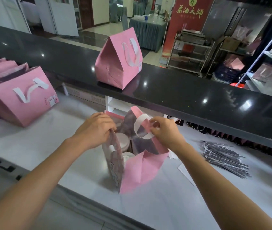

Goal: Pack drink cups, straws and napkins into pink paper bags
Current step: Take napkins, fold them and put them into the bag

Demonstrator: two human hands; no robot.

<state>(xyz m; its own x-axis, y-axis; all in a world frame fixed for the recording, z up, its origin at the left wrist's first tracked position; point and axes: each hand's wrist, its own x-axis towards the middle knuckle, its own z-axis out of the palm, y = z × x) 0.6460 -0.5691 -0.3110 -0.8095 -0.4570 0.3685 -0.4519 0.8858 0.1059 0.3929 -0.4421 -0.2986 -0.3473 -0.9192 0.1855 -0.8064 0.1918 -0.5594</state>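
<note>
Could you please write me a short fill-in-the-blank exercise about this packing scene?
1. Both hands hold the top of an open ____ paper bag.
2. Inside that bag stand white-lidded ____.
3. The closed bag stands on the ____ upper counter.
4. The wrapped straws lie to the ____ of the open bag.

Missing words: pink; cups; black; right

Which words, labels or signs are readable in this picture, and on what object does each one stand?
"茶酒大師": gold characters on the red banner.
Smaller line beneath them: too small to read.
Printed design on the pink bags: blurred, unreadable.
Dark marks on the counter's front edge: partly cut off, unreadable.
</note>
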